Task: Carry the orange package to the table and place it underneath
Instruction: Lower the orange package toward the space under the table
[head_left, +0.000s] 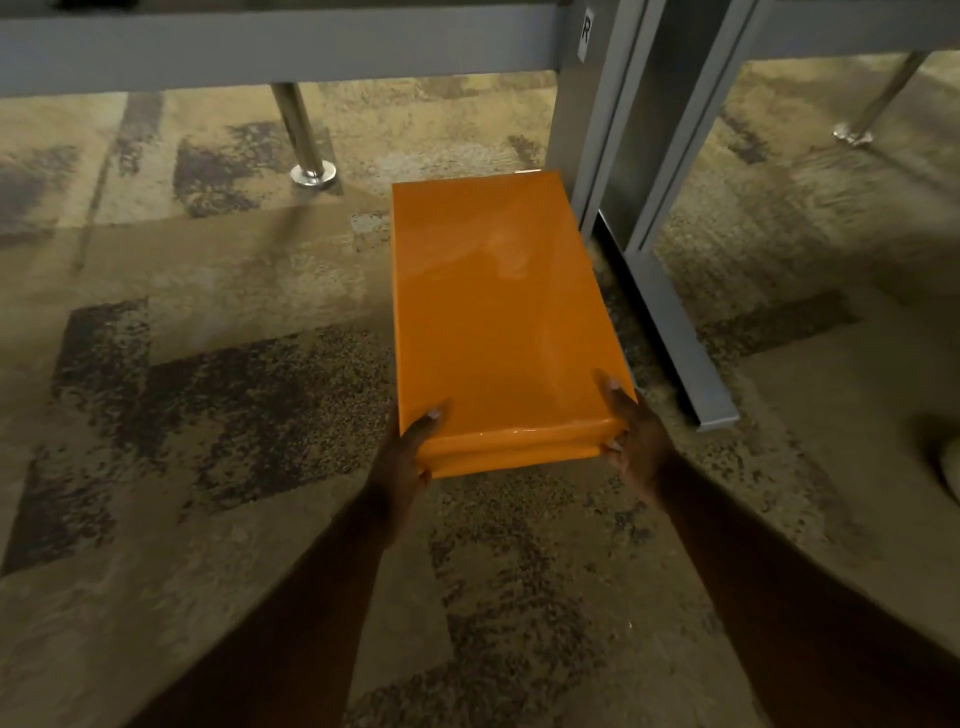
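Carpet (218, 291), mottled tan and brown, under grey table (260, 52).

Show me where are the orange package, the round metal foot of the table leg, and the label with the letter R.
orange package (498, 312): head view, middle of its glossy top face.
round metal foot (313, 173): head view, its flat base disc.
R label (586, 32): head view, on the letter.

White label (586, 32) on upright grey table leg (597, 119), single dark letter "R" printed sideways, no other text, brand, number or sign legible, orange package (498, 312) unmarked
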